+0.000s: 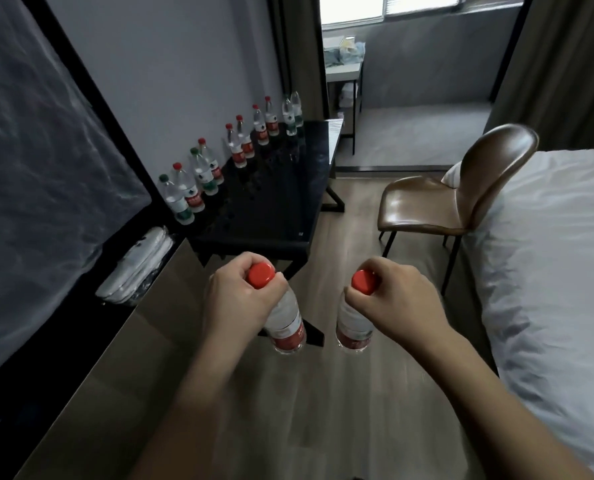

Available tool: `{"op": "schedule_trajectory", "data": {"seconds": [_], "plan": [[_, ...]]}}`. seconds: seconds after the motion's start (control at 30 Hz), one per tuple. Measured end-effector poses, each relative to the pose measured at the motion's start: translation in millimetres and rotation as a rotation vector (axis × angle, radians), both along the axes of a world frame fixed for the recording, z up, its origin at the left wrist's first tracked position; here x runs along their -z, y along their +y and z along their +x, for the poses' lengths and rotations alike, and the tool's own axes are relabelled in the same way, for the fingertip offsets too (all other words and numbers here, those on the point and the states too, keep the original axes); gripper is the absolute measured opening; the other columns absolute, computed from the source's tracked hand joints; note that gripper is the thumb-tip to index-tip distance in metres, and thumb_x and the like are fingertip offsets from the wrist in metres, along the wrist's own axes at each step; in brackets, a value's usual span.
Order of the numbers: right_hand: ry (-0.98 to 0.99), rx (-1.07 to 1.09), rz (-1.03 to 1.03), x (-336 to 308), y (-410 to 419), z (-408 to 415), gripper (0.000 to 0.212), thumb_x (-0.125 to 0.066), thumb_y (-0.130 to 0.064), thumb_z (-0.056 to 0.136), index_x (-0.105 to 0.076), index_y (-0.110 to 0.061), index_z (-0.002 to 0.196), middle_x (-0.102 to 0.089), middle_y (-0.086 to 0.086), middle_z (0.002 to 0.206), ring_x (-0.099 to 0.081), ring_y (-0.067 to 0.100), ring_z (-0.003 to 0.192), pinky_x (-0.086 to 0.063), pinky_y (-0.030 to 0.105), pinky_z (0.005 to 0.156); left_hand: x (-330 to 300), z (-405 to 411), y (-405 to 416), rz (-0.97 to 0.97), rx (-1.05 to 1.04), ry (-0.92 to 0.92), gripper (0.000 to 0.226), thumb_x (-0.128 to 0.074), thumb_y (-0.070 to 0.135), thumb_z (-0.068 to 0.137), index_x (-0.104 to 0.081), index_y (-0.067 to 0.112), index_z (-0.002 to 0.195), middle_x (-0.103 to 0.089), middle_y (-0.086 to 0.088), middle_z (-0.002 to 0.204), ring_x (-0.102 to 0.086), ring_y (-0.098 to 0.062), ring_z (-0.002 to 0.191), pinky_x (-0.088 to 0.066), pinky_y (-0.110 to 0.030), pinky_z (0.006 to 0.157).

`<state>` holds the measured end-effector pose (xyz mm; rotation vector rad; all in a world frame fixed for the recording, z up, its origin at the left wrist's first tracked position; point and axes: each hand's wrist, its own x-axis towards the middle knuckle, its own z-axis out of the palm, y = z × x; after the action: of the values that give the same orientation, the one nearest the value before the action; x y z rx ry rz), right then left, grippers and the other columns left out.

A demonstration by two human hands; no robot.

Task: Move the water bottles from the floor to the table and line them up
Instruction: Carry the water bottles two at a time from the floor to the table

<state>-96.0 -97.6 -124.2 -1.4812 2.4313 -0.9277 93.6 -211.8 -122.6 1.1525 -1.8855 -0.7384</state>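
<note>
Above the wooden floor (323,393), both hands are up and each carries a bottle by its neck. The left hand (233,299) has its fingers curled tight just under a red cap, and the left bottle (286,327) hangs below those fingers, tilted a little, its red label at the bottom. The right hand (392,303) pinches and wraps the neck the same way, with the right bottle (352,323) dangling beneath its fingertips, red cap poking out above the thumb. The two bottles hang near each other, apart, neither touching the floor. Beyond the fingers sits the black table (271,209), and along its far edge by the wall runs a row of bottles (219,161), red caps and green caps mixed, all upright. Off past the right hand's knuckles stands a brown chair (461,195), with a white bed (548,271) beside it.
</note>
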Motion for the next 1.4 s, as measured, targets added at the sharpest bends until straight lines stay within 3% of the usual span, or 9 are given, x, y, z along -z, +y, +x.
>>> {"op": "schedule_trajectory", "data": {"seconds": [0.13,0.23,0.53,0.67,0.8,0.97,1.17,1.3,1.4], "plan": [[-0.028,0.031,-0.041,-7,-59,-46,0.024,-0.064,-0.048,0.077,-0.063,-0.028,0.091,-0.066,-0.009,0.082,-0.063,0.016,0.079,-0.054,0.038,0.072,-9,-44,-61,-0.036,0.025,0.016,0.013,-0.068,0.041,0.068,-0.064,0.031,0.075,-0.065,0.011,0.068,-0.065,-0.007,0.066,-0.055,-0.031,0.059],[-0.044,0.040,-0.034,-2,-104,-82,0.028,-0.064,-0.049,0.077,-0.065,-0.027,0.094,-0.068,-0.007,0.085,-0.064,0.018,0.081,-0.054,0.039,0.074,-7,-75,-103,-0.020,0.006,0.011,0.012,-0.071,0.036,0.068,-0.065,0.029,0.076,-0.065,0.010,0.067,-0.066,-0.009,0.065,-0.058,-0.038,0.060],[-0.030,-0.015,-0.022,35,-252,-206,0.026,-0.060,-0.050,0.071,-0.059,-0.025,0.077,-0.062,-0.008,0.068,-0.058,0.017,0.066,-0.040,0.028,0.056,15,-190,-229,0.039,-0.032,-0.028,0.010,-0.070,0.032,0.069,-0.064,0.025,0.070,-0.064,0.006,0.064,-0.063,-0.010,0.061,-0.056,-0.035,0.059],[-0.038,-0.072,-0.068,26,-318,-261,0.029,-0.054,-0.055,0.069,-0.057,-0.028,0.078,-0.060,-0.010,0.069,-0.055,0.014,0.063,-0.038,0.027,0.055,4,-239,-284,0.046,-0.026,-0.036,0.011,-0.072,0.036,0.071,-0.064,0.028,0.072,-0.064,0.006,0.068,-0.064,-0.011,0.064,-0.054,-0.030,0.060],[-0.025,-0.072,-0.102,16,-373,-306,0.023,-0.060,-0.051,0.072,-0.057,-0.030,0.080,-0.059,-0.011,0.069,-0.052,0.015,0.064,-0.039,0.028,0.059,-5,-282,-333,0.011,-0.059,-0.020,0.013,-0.070,0.039,0.071,-0.063,0.028,0.074,-0.063,0.007,0.069,-0.063,-0.010,0.066,-0.054,-0.027,0.059],[-0.039,-0.084,-0.125,15,-430,-356,0.018,-0.058,-0.050,0.071,-0.053,-0.034,0.077,-0.057,-0.013,0.067,-0.052,0.012,0.063,-0.034,0.022,0.053,-2,-327,-392,0.058,-0.077,0.004,0.010,-0.074,0.030,0.075,-0.065,0.027,0.074,-0.065,0.003,0.069,-0.065,-0.014,0.064,-0.057,-0.032,0.060],[-0.015,-0.133,-0.063,33,-517,-403,0.018,-0.061,-0.049,0.073,-0.054,-0.033,0.077,-0.053,-0.014,0.064,-0.045,0.005,0.057,-0.027,0.013,0.053,17,-374,-469,0.101,-0.106,0.002,0.010,-0.070,0.036,0.071,-0.065,0.028,0.073,-0.065,0.005,0.067,-0.063,-0.008,0.060,-0.051,-0.025,0.057],[0.019,-0.209,-0.011,40,-589,-427,0.021,-0.060,-0.049,0.075,-0.060,-0.030,0.084,-0.060,-0.012,0.072,-0.054,0.013,0.067,-0.035,0.023,0.055,32,-399,-533,0.095,-0.130,0.005,0.010,-0.071,0.036,0.074,-0.064,0.029,0.072,-0.065,0.006,0.068,-0.064,-0.010,0.064,-0.052,-0.025,0.058],[0.057,-0.293,0.037,35,-638,-442,0.022,-0.061,-0.050,0.076,-0.058,-0.033,0.089,-0.056,-0.015,0.073,-0.051,0.009,0.067,-0.033,0.019,0.054,35,-416,-575,0.109,-0.169,-0.006,0.011,-0.072,0.036,0.076,-0.063,0.030,0.074,-0.065,0.006,0.069,-0.064,-0.010,0.064,-0.056,-0.027,0.059]]}}
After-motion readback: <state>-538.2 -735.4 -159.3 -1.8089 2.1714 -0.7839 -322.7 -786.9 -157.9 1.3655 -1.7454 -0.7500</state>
